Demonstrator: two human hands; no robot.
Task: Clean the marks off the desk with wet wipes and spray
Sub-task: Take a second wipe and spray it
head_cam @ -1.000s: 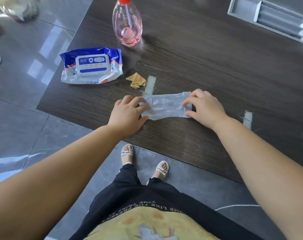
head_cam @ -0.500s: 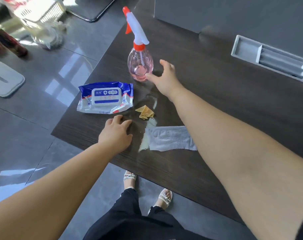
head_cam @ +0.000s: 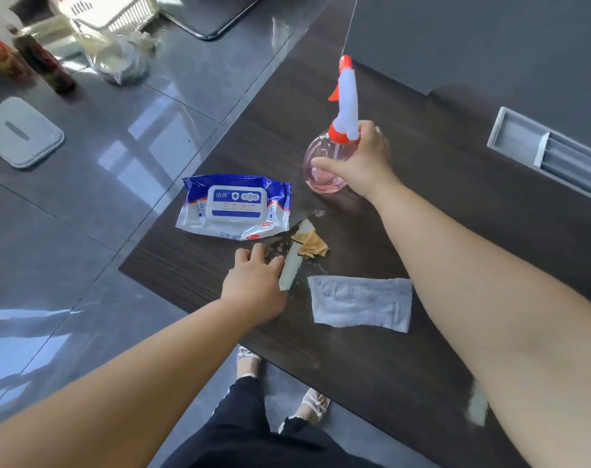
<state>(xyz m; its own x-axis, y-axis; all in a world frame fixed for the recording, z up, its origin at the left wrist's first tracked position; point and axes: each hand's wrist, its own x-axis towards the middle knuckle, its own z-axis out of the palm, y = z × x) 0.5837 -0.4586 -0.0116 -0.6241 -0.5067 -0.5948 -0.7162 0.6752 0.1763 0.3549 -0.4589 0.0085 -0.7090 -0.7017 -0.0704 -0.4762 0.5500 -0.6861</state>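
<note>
Spray bottle (head_cam: 324,167) stands upright on the dark desk (head_cam: 422,238), behind the wipes pack (head_cam: 235,206) and to its right. Right hand (head_cam: 361,163) grips it at the shoulder, just under the orange collar. The thumb lies across the front of the pink body and the fingers curl round the far side, so the wrap looks full, tho the fingers are mostly hidden. Whether the base has left the wood can't be told from this angle.

Left hand (head_cam: 253,285) rests on the desk w/ fingers loosely bent, holding nothing, fingertips just beside the pale streak (head_cam: 292,265), the nearest mark. A crumpled yellow scrap (head_cam: 312,244) lies touching the streak's far end. Wet wipe (head_cam: 359,304) lies flat and unfolded to the right of the streak, near but apart, between the two forearms. A second pale mark (head_cam: 478,405) shows near the desk's front edge, partly behind the right forearm.

Handling, as a judgement: the bottle is thin clear plastic w/ liquid only low in the body, so it should be light and bottom-weighted, and the round body is prob. slick. The neck is the better hold, index finger on the orange trigger, since the body would likely dent under a squeeze. The wipe is limp and damp and likely clings to the wood, so it's best pinched at a corner or bunched under flat fingers.
</note>
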